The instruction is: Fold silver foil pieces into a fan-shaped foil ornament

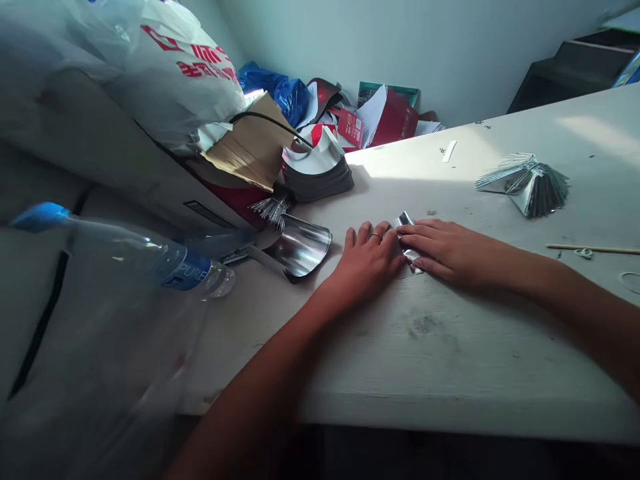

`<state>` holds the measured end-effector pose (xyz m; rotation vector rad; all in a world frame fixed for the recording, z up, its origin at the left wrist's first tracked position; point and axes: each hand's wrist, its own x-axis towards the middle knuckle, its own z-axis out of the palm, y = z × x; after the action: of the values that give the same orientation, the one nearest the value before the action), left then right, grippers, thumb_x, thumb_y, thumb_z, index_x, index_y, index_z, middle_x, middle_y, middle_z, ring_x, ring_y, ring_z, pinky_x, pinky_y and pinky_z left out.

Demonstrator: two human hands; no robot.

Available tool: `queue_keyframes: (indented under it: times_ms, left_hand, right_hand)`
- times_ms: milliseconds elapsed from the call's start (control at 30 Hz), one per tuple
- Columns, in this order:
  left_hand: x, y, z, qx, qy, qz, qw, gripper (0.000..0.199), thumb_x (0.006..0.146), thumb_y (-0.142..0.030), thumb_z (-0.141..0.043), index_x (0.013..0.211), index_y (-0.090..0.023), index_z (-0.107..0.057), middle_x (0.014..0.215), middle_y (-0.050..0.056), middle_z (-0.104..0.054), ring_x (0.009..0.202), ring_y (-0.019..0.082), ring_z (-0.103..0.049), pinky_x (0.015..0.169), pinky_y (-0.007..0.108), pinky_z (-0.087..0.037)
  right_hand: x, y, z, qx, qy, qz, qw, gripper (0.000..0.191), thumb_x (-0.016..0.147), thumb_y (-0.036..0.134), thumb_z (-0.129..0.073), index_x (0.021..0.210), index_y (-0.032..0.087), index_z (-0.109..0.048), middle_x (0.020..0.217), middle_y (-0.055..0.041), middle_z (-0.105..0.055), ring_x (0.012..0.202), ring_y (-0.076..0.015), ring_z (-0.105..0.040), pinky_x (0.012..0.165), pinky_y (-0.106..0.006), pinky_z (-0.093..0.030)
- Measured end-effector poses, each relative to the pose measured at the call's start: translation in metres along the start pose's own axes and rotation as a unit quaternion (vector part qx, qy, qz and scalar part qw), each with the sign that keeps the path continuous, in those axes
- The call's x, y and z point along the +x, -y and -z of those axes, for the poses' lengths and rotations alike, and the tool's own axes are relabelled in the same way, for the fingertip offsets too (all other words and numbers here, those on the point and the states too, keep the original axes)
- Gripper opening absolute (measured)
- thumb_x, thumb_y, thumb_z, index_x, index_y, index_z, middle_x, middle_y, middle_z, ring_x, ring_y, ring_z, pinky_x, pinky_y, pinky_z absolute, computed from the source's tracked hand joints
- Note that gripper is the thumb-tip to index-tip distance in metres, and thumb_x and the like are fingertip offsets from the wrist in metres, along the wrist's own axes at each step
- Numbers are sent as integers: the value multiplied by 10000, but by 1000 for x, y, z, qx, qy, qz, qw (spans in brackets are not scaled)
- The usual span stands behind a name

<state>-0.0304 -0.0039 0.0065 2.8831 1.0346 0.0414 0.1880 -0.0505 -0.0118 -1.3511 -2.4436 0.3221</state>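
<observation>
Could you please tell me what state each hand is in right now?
Left hand: open, flat on the table, beside the folded silver foil.
Right hand: open, fingers flat over the foil, not gripping it.

Left hand [367, 263] is wearing a thin metal ring [377, 235] on one finger, at the hand's 12 o'clock; left forearm [260, 393] and right forearm [560, 303] are showing bare, running out past the frame edge.

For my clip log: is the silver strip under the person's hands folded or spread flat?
Folded, it seems: the silver foil piece shows creased, doubled edges between the left hand and right hand on the table. Much of it is hidden.
</observation>
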Motion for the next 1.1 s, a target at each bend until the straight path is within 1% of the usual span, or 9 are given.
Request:
queue_keyframes:
  times_ms: [133, 233, 433, 600, 700, 833, 967, 1100]
  left_hand:
    - [0, 0, 1, -7, 6, 6, 1000, 457, 1033, -461, -346, 1422, -226, -393, 1537, 100, -378, 1410, 325, -322, 1174, 609, -263]
    - [1, 1, 1, -14, 12, 14, 1000, 456, 1029, -464, -362, 1416, -225, -395, 1548, 96, -366, 1419, 329, -314, 1179, 621, -251]
    - [2, 2, 1, -9, 8, 11, 1000, 453, 1030, -473, -354, 1402, -219, -403, 1553, 88, -366, 1411, 332, -322, 1175, 602, -269]
    - [2, 3, -1, -6, -2, 6, 1000, 442, 1029, -462, -364, 1397, -221, -410, 1541, 93, -383, 1411, 334, -328, 1169, 600, -275]
    - [3, 3, -1, -8, 3, 12, 1000, 463, 1030, -471, -353, 1408, -208, -404, 1555, 102, -370, 1423, 344, -315, 1174, 608, -265]
    - [3, 2, 1, -7, 13, 19, 1000, 472, 1023, -449, -394, 1425, -201, -395, 1555, 107, -377, 1427, 349, -315, 1181, 622, -254]
    - [4, 3, 1, -9, 27, 28, 999, 472, 1024, -453, -396, 1419, -195, -410, 1573, 110, -356, 1446, 360, -299, 1183, 644, -242]
    - [4, 6, -2, -12, 9, 27, 1000, 469, 1015, -436, -428, 1421, -201, -412, 1556, 120, -381, 1448, 361, -307, 1173, 660, -249]
  right_hand:
    - [0, -1, -1, 9, 0, -3, 1000, 510, 1012, 461, -413, 1430, 206, -558, 1522, -87, -477, 1414, -344, -399, 1172, -569, -312]
    - [1, 0, 1, 5, 6, -6, 1000, 497, 1004, 432, -444, 1437, 210, -544, 1533, -81, -463, 1428, -327, -382, 1183, -551, -304]
    - [1, 2, 2, -13, 18, -13, 1000, 506, 1012, 425, -437, 1449, 187, -527, 1546, -87, -446, 1439, -317, -365, 1193, -538, -293]
    - [1, 4, 2, -5, 6, -17, 1000, 502, 1009, 414, -448, 1459, 202, -519, 1543, -86, -451, 1435, -314, -376, 1189, -546, -303]
    - [1, 7, 4, -13, 0, -9, 1000, 492, 1008, 400, -451, 1454, 206, -521, 1543, -87, -449, 1439, -307, -368, 1195, -540, -298]
    - [2, 9, 4, -20, -2, -14, 1000, 480, 1018, 411, -435, 1448, 220, -528, 1553, -72, -437, 1447, -300, -354, 1195, -529, -307]
    - [2, 9, 2, -23, 4, -16, 1000, 488, 1019, 412, -433, 1449, 199, -525, 1566, -76, -418, 1456, -296, -342, 1195, -519, -316]
    - [4, 10, 3, -22, 3, -17, 1000, 487, 1017, 408, -438, 1451, 204, -521, 1558, -82, -429, 1442, -301, -362, 1182, -526, -336]
